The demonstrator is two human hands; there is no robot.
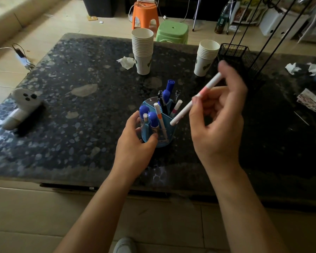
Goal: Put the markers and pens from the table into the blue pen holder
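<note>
Blue holder (154, 136) stood on the dark table (62, 106); my left hand (133, 143) curled around its near side, thumb and fingers pressed on it; blue markers (152, 119) and white pens (160, 117) stuck up inside; my right hand (217, 117) pinched a white pen with a pink band (195, 99), tilted, its low end just above the holder's right rim; two cup stacks (142, 50) stood behind.

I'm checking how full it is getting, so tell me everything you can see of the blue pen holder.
The blue pen holder is a round, translucent blue plastic cup, split by inner walls into compartments. It stands upright on the dark speckled table, near its front middle. Several blue-capped markers, white pens and dark pens stick up out of it. The left hand wraps its near left side, steadying it. The white pen in the right hand hovers just beside its right rim.
</note>
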